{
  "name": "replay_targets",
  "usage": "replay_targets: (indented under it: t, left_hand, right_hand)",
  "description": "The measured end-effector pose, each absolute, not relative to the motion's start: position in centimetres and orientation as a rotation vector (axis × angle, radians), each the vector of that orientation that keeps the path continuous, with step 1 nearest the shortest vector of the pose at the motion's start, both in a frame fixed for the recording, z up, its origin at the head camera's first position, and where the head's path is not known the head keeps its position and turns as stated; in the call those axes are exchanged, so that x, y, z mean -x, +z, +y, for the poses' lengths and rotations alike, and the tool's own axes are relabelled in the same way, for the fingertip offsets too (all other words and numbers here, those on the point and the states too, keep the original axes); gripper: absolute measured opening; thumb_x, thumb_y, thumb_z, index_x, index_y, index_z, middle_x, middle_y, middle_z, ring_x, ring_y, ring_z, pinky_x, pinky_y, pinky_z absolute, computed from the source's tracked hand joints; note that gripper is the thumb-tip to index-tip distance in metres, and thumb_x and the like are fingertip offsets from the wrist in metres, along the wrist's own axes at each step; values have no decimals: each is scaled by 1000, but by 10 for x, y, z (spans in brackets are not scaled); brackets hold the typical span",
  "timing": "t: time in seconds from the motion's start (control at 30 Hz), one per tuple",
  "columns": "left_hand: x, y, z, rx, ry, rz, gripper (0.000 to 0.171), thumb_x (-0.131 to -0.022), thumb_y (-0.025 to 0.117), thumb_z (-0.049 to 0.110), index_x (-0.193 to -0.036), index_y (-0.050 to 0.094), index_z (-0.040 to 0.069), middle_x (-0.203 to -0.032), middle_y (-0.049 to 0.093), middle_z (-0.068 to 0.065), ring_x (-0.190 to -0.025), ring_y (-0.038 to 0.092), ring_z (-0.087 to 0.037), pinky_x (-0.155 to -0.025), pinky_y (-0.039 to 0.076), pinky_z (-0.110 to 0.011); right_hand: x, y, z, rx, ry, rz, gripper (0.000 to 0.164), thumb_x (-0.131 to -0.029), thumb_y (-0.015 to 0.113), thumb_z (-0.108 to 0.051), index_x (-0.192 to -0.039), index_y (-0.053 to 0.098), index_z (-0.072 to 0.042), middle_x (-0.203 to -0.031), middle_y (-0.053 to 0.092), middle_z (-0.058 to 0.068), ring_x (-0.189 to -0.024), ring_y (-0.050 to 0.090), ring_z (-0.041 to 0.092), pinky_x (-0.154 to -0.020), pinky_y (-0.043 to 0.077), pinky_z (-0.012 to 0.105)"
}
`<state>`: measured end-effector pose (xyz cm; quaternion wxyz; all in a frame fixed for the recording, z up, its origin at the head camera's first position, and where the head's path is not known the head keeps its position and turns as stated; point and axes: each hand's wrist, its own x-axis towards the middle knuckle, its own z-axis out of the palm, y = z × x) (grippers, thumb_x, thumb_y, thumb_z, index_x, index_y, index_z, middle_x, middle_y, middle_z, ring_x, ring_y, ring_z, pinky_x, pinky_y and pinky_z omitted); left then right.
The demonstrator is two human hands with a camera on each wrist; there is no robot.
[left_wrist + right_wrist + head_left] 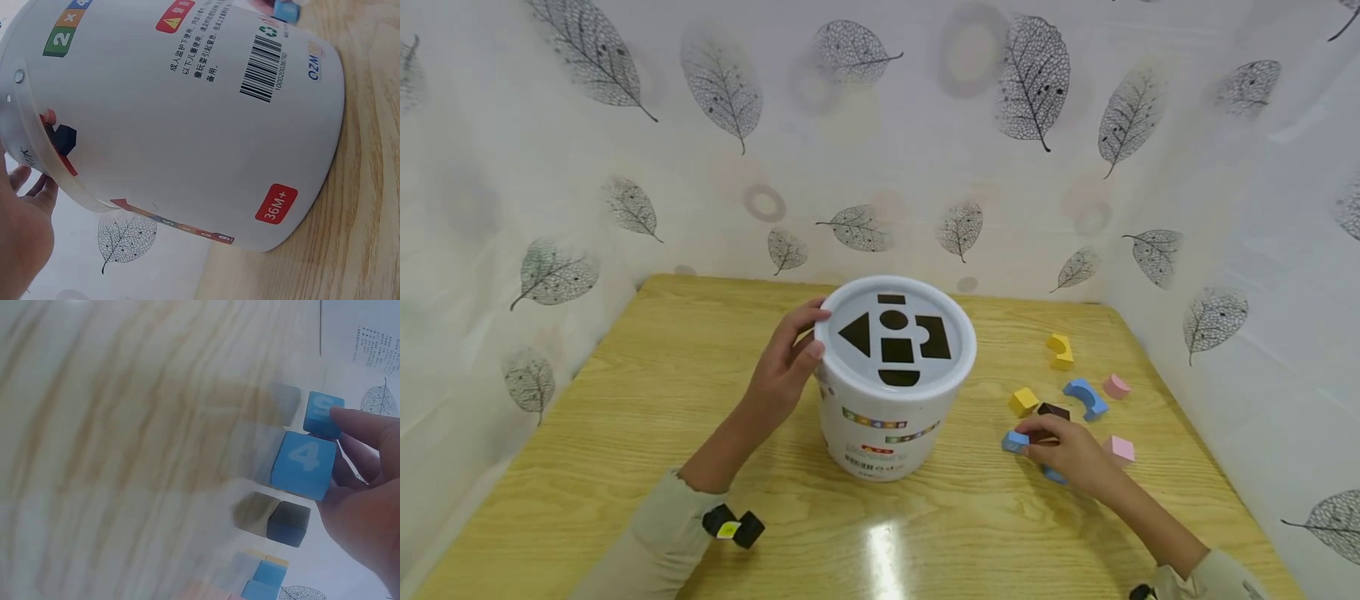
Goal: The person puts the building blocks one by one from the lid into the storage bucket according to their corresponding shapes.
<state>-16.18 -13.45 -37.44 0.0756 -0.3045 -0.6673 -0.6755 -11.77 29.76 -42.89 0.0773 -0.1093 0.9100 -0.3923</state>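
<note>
A white bucket (880,433) stands upright under a white lid (951,375) cut with shaped holes, among them a triangle, a circle and a square. At the lid's left rim rest the fingers of my left hand (778,371); they touch its edge in the left wrist view too. My right hand (1067,454) pinches a small blue block (322,412) between thumb and fingers, low over the table. A larger blue block (304,464) marked 4 sits beside those fingers, partly hidden by the hand in the head view. Just behind the hand is a dark brown block (1054,411).
Right of the bucket lie a yellow cube (1023,402), a yellow notched block (1061,352), a blue arch (1086,398), a pink rounded block (1116,387) and a pink cube (1121,450). A leaf-print curtain (880,150) surrounds the wooden table (685,375).
</note>
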Motion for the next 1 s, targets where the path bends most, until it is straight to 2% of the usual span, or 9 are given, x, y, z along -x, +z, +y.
replay_targets:
  t: [0.2, 0.37, 0.5, 0.67, 0.73, 0.9, 1.0]
  left_hand:
    - [162, -374, -134, 922, -2017, -2000, 41, -107, 42, 15, -146, 38, 4, -162, 28, -10, -144, 40, -38, -107, 50, -30]
    - [162, -374, -134, 918, -2012, -2001, 40, -107, 43, 15, -145, 38, 4, -161, 28, -10, -143, 40, -40, -107, 50, -30]
    - [162, -375, -134, 910, -2017, -1997, 40, -106, 42, 13, -145, 39, 3, -161, 29, -10, -143, 41, -40, -107, 50, -30]
    - [162, -373, -133, 894, -2006, -2005, 39, -106, 43, 12, -144, 40, 4, -161, 30, -9, -144, 40, -39, -107, 49, -30]
    - [162, -373, -133, 888, -2000, -2010, 39, -106, 43, 13, -144, 41, 5, -161, 30, -8, -144, 40, -38, -108, 49, -30]
    - [164, -374, -132, 877, -1985, -2026, 39, -106, 42, 14, -145, 42, 5, -161, 31, -8, -145, 39, -36, -108, 48, -28]
    - [165, -376, -132, 873, -1986, -2038, 40, -107, 42, 15, -145, 41, 5, -162, 30, -8, -145, 38, -35, -107, 49, -26]
  right_hand:
    - [115, -421, 295, 324, -1225, 2722, 27, -95, 70, -13, -119, 68, -2, -118, 65, 16, -108, 65, 35, -80, 59, 22]
    - [116, -413, 291, 287, -1236, 2709, 28, -96, 69, -18, -120, 68, -5, -120, 65, 15, -112, 65, 36, -79, 59, 24]
    - [118, -403, 290, 310, -1236, 2723, 29, -97, 69, -20, -121, 67, -4, -121, 65, 15, -110, 67, 32, -80, 59, 23]
    - [120, -387, 290, 347, -1262, 2762, 30, -96, 69, -21, -121, 67, -6, -118, 67, 12, -102, 66, 13, -80, 58, 21]
    - [120, -381, 290, 334, -1280, 2765, 31, -96, 69, -24, -123, 67, -8, -118, 67, 11, -97, 65, 6, -76, 58, 22]
    - [121, -365, 286, 323, -1341, 2730, 33, -97, 68, -27, -125, 65, -10, -120, 65, 12, -85, 65, 7, -62, 55, 27]
    - [123, -353, 282, 368, -1357, 2730, 34, -98, 67, -26, -127, 64, -9, -122, 65, 12, -92, 67, 5, -71, 59, 24]
